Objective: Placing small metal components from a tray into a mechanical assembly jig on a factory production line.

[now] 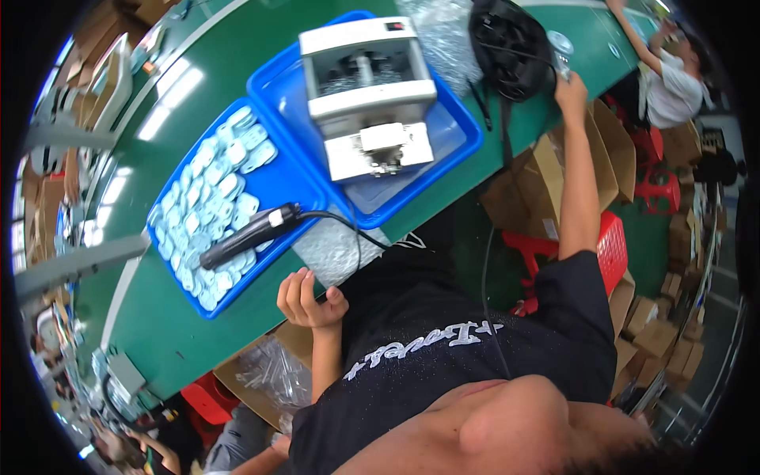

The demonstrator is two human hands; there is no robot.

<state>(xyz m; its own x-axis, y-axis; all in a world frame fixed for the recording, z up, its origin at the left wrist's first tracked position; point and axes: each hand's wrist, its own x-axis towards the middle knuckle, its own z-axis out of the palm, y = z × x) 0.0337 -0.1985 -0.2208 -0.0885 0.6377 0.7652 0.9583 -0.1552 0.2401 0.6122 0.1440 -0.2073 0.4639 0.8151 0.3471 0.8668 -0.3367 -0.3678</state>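
My left hand [311,302] is raised by the table's front edge, fingers loosely curled, thumb apart, nothing visible in it. Just beyond it, a black corded electric screwdriver [244,238] lies across a blue tray [294,176] heaped with light-blue plastic pieces [207,199]. My right arm stretches far right, and the right hand [571,96] is closed around the lower end of a pale object with a round head [560,44], its kind unclear. A black bag [511,49] lies next to that hand. In a second blue tray [467,136] stands a white screw feeder [368,99] with small metal parts inside.
Clear plastic wrap [439,43] lies behind the feeder, and a grey-white sheet [336,252] is at the table edge. Cardboard boxes [546,178] and a red stool [613,253] stand to my right. Another person [673,83] sits at the far right; others are at lower left.
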